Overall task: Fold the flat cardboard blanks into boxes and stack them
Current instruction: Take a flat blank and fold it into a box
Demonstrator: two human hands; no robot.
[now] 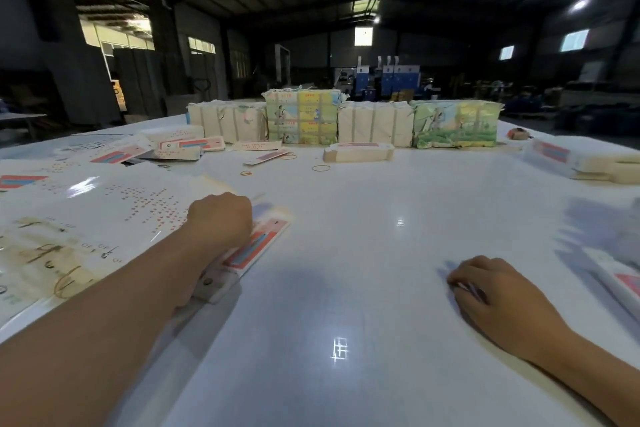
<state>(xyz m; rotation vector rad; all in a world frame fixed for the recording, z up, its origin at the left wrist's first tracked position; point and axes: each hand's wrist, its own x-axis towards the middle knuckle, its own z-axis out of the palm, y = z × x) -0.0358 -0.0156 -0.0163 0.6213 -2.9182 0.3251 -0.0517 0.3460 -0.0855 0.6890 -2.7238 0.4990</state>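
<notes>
A flat white cardboard blank [254, 246] with a red and blue printed panel lies on the white table [363, 218], left of centre. My left hand [220, 218] is on its far end with fingers curled under; the grip itself is hidden by the back of the hand, and my forearm covers the blank's near end. My right hand [485, 284] rests on the bare table at the right, fingers bent down with the tips touching the surface. It holds nothing that I can see. More printed blanks [620, 284] lie blurred at the right edge.
Large printed sheets [86, 204] cover the table's left side. Loose blanks [180, 147] and rubber bands [321, 168] lie farther back. Tied bundles [301, 118] stand in a row at the far edge, a small stack [358, 152] before them. Another pile [588, 163] sits far right.
</notes>
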